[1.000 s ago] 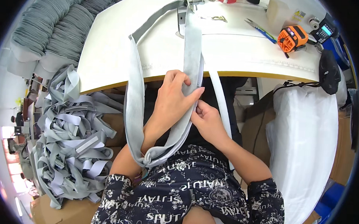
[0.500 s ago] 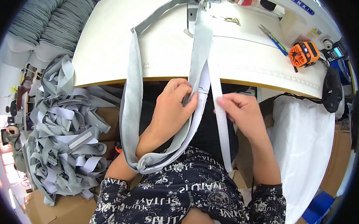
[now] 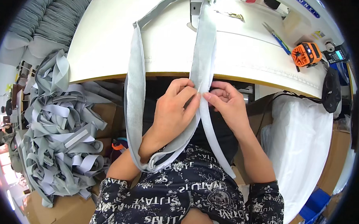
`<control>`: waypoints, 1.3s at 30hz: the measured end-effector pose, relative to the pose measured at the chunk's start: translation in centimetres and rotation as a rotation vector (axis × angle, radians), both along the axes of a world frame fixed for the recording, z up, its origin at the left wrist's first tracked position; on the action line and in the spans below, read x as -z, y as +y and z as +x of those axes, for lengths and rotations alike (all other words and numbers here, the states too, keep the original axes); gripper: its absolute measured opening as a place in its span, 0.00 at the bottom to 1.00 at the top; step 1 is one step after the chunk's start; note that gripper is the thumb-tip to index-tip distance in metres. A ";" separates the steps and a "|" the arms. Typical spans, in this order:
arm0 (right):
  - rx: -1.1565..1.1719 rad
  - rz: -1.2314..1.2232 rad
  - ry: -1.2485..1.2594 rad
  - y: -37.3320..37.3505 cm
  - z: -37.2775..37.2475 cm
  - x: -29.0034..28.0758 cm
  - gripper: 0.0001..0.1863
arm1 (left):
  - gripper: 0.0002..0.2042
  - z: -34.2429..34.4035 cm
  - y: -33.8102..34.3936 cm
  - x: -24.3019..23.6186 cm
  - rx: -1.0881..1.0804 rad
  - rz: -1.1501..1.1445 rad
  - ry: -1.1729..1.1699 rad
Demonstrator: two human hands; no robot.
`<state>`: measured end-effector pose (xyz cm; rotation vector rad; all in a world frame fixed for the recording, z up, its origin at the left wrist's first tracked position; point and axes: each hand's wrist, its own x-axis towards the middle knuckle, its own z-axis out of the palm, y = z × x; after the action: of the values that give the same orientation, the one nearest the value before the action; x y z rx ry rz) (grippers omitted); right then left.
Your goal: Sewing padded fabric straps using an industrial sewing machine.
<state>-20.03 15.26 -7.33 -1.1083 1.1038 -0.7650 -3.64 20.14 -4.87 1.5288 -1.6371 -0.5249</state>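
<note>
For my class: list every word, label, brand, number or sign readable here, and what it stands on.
I won't copy wording or brands, but text stands here:
Shirt: large white lettering, legible.
Sewing machine: pale lettering on a blue badge, legible.
Yellow label on the machine: too small to read.
Control panel: screen text too small to read.
Table: printed scale, figures too small to read.

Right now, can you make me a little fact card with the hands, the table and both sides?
Left hand: pinching the grey band
Right hand: holding the white strip beside the band
Band shape: long loop, hanging from the sewing machine down over the patterned shirt
Table: white top, with an orange gadget and a pointed tool
Left side: messy heap of strips
Right side: big white bundle
</note>
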 end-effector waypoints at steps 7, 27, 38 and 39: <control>0.031 0.101 -0.334 1.0 1.4 1.2 0.12 | 0.05 0.8 -0.3 0.5 0.013 -0.115 -0.127; -0.006 -0.082 -0.152 1.1 1.8 1.5 0.10 | 0.05 -0.6 -1.4 1.1 0.105 -0.328 -0.078; -0.074 0.040 -0.200 -1.6 1.3 1.6 0.20 | 0.06 -1.0 -1.4 1.2 0.214 -0.428 -0.357; -0.030 0.064 -0.253 -1.4 1.6 1.4 0.20 | 0.06 -0.9 -1.3 1.1 0.225 -0.397 -0.334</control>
<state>-18.48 13.88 -8.72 -0.9433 0.8902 -0.8159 -4.50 18.80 -5.99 1.1859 -2.0401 -0.0462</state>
